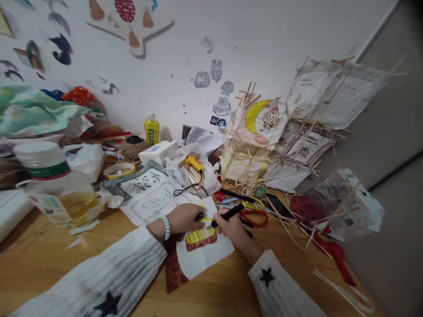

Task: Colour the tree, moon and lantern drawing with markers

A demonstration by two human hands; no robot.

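Observation:
A white sheet of paper [211, 257] lies on the wooden table, bearing a drawing [201, 238] of yellow blocks above a brown band. My right hand [229, 226] grips a black marker [233, 211], its tip low over the sheet near the drawing's upper right. Across the sheet's upper left rests my left hand [185, 219], fingers curled, with a small dark round end showing by the thumb; what it belongs to is unclear. A bit of yellow shows between the hands. Beneath the sheet's left side is a brown patterned piece [173, 270].
Behind the hands lie printed sheets [155, 193] and a bag of sticks [194, 169]. To the right are red-handled scissors [256, 218], a phone [280, 206] and stick frames with paper panels [264, 119]. A large jug [59, 185] and tape roll [119, 171] stand left.

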